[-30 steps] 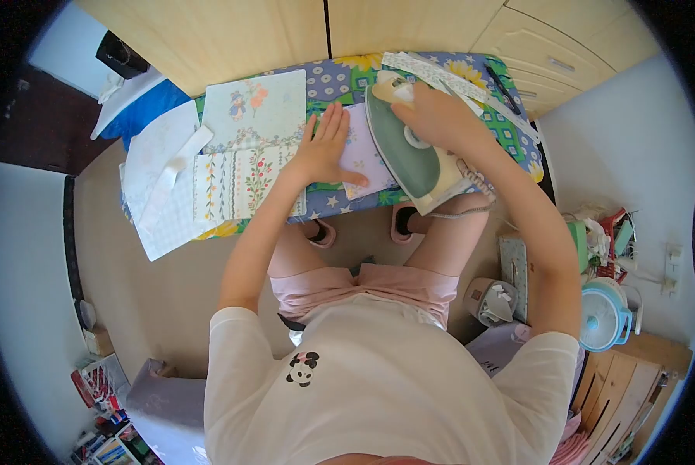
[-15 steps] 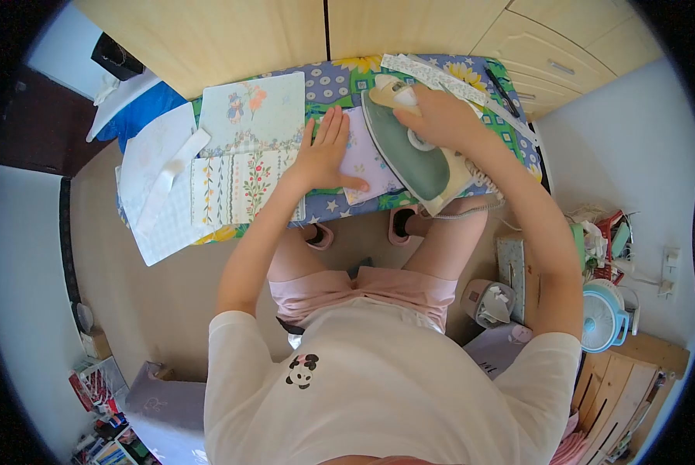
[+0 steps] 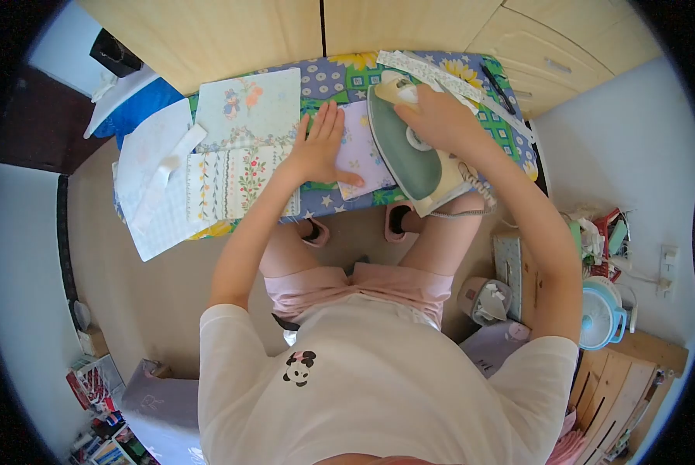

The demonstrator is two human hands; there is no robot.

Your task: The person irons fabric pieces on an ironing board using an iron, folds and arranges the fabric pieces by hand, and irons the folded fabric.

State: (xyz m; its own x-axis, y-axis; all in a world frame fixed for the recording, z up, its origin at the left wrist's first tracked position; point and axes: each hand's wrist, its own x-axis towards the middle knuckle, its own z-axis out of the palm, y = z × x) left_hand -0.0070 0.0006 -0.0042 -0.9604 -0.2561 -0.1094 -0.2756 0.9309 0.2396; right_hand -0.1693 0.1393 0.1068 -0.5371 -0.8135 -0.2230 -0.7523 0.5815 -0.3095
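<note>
My right hand (image 3: pixel 440 120) is closed round the handle of a green and cream clothes iron (image 3: pixel 405 147). The iron sits over the right part of a lilac floral piece of cloth (image 3: pixel 359 147) and hides that part. My left hand (image 3: pixel 321 147) lies flat with fingers stretched, its thumb on the lilac cloth's left edge. Left of that hand, a pale printed cloth (image 3: pixel 251 105) with a small figure and flowers lies above a cream floral-striped cloth (image 3: pixel 235 182). My left wrist covers part of the striped one.
A patterned cover (image 3: pixel 324 81) lies on the table. White sheets (image 3: pixel 154 186) with a white strip (image 3: pixel 165 170) overhang its left end. A ruler-like strip (image 3: pixel 456 89) and a black pen-like object (image 3: pixel 497 87) lie at the back right. The iron's coiled cord (image 3: pixel 475 186) hangs near my right forearm.
The iron has shifted slightly right relative to the lilac cloth, so more of the cloth shows. My left hand stays flat in place. The whole view has moved a little.
</note>
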